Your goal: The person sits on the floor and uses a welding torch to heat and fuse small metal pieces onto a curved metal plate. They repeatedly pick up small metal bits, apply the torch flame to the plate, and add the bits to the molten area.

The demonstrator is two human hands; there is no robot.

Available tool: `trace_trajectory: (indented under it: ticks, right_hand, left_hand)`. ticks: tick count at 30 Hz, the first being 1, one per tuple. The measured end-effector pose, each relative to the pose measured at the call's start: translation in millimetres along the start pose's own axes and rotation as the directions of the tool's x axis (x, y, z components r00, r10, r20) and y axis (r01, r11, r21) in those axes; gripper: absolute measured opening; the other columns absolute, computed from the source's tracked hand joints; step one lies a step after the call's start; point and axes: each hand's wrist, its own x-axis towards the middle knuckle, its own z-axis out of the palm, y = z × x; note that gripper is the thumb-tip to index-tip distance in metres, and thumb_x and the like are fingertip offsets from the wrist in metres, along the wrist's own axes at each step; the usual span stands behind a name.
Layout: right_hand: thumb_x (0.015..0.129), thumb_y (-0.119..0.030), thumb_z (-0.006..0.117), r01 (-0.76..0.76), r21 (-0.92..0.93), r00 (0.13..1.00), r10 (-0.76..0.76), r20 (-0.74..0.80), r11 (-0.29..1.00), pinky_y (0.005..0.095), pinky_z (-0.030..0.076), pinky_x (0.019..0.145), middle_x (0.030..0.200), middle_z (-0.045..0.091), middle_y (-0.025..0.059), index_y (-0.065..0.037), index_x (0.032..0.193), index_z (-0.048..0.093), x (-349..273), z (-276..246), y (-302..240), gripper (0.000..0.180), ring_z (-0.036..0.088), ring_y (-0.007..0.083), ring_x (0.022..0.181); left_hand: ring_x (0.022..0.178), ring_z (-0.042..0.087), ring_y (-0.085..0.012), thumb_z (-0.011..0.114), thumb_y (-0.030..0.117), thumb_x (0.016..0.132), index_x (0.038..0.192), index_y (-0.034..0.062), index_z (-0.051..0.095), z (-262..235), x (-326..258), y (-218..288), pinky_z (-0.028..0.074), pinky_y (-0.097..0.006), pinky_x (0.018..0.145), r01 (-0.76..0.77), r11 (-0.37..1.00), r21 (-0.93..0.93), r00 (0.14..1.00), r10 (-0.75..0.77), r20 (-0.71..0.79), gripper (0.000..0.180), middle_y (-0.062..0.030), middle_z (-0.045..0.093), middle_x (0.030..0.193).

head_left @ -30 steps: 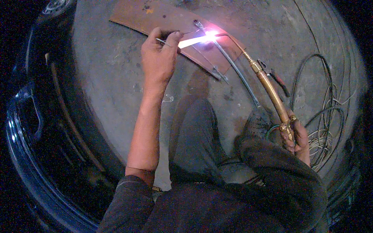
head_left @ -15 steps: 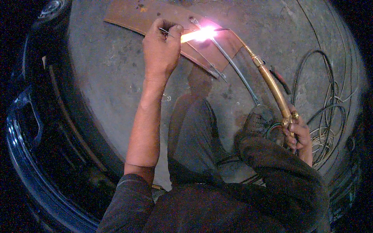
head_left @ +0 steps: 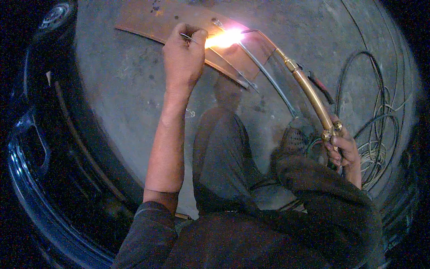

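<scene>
Coiling hoses (head_left: 380, 134) lie beside right hand (head_left: 342, 150).

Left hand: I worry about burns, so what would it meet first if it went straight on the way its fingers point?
Likely the bright flame just beyond the left hand, which pinches a thin wire over the rusty metal plate. Depth is unclear; the plate may come first.
</scene>
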Motion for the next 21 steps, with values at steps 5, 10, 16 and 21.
trace_trajectory:
  ticks: [5, 10, 16, 21]
  right_hand:
    - [0.08, -0.016, 0.075, -0.024, 0.006, 1.0, 0.024, -0.016, 1.0, 0.0232, 0.033, 0.03, 0.078, 0.06, 0.0102, -0.012, 0.159, 0.027, -1.3, 6.0, -4.9, 0.092, 0.041, 0.0099, 0.038]
    - [0.085, -0.017, 0.075, -0.054, 0.029, 0.998, 0.053, 0.045, 0.998, 0.0253, 0.037, 0.031, 0.081, 0.062, 0.0084, -0.016, 0.156, 0.028, 1.4, -2.7, -4.7, 0.086, 0.046, 0.0108, 0.04]
    - [0.085, -0.017, 0.075, -0.062, 0.03, 0.997, 0.06, 0.047, 0.998, 0.0252, 0.037, 0.031, 0.083, 0.064, 0.0089, -0.017, 0.156, 0.029, 2.1, -5.5, -3.8, 0.085, 0.047, 0.0108, 0.041]
    - [0.085, -0.017, 0.075, -0.044, 0.019, 0.997, 0.043, 0.065, 0.999, 0.0255, 0.038, 0.032, 0.085, 0.065, 0.0097, -0.016, 0.156, 0.03, 4.5, -10.2, -1.3, 0.083, 0.047, 0.0109, 0.04]
  left_hand:
    - [0.087, 0.072, -0.0298, 0.068, 0.024, 0.091, 0.1, -0.0016, 0.068, 1.2, -1.4, 3.6, 0.054, -0.039, 0.079, -0.001, 0.998, 0.056, 1.0, 0.0, 0.014, 0.027, -0.02, 0.074, 0.092]
    - [0.087, 0.072, -0.0294, 0.067, 0.024, 0.092, 0.1, -0.0014, 0.068, 1.7, 2.0, 5.0, 0.054, -0.039, 0.08, 0.033, 0.996, 0.081, 0.999, -0.036, 0.034, 0.026, -0.0196, 0.074, 0.092]
    - [0.069, 0.061, -0.0121, 0.069, 0.021, 0.093, 0.094, 0.0015, 0.068, 7.8, 4.8, -7.7, 0.049, -0.029, 0.063, -0.021, 0.998, 0.055, 1.0, 0.02, 0.02, 0.02, -0.0057, 0.069, 0.081]
    - [0.067, 0.061, -0.0123, 0.07, 0.021, 0.092, 0.093, 0.0021, 0.068, 9.7, 4.4, -7.2, 0.048, -0.029, 0.062, -0.006, 0.998, 0.063, 1.0, 0.004, 0.022, 0.019, -0.0057, 0.069, 0.079]
